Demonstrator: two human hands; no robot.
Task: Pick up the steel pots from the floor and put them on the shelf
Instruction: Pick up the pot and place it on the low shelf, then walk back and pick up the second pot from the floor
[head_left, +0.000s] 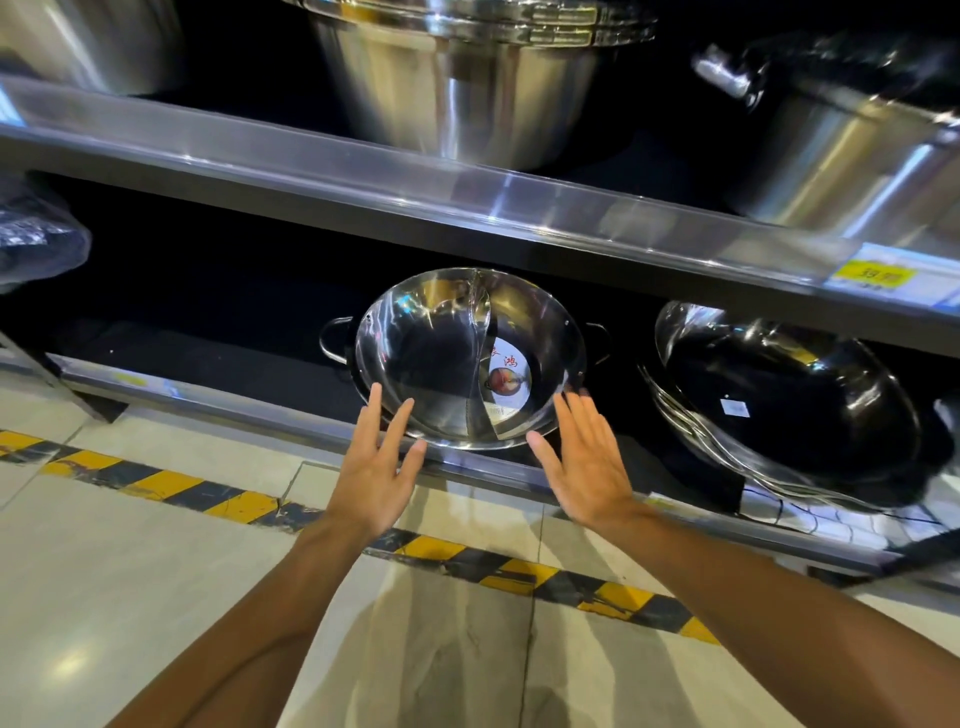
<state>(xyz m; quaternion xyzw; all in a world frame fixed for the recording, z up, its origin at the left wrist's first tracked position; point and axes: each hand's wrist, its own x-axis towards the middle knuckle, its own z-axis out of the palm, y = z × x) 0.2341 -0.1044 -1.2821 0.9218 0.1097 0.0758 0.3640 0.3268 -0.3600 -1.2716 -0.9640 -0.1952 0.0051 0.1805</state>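
1. You have the divided steel pot (470, 358) already on the bottom shelf (249, 410), tilted toward you with its near rim resting at the shelf's front lip; judged from that, this pot is placed.
2. Your left hand (376, 467) sits just in front of the pot's near-left rim, fingers (397, 421) spread and straight, holding nothing; the fingertips look to be at the rim, but you cannot tell whether they touch it.
3. Your right hand (584, 462) mirrors it at the pot's near-right rim, fingers (571, 415) likewise splayed wide and empty.
4. No other pot shows on the floor (156, 571) in front of the divided pot, so whether more are left to lift cannot be told from here.
5. Right of the divided pot, a stack of dark woks (789, 410) leans on the same shelf, near but apart from it.
6. Above the divided pot, the upper shelf (363, 182) carries large steel stockpots (467, 88) and overhangs it; mind that edge when you reach in.
7. Left of the pot the shelf is dark and looks bare, with a plastic-wrapped bundle (36, 234) far left.
8. Yellow-black hazard tape (249, 506) crosses the floor under your wrists.
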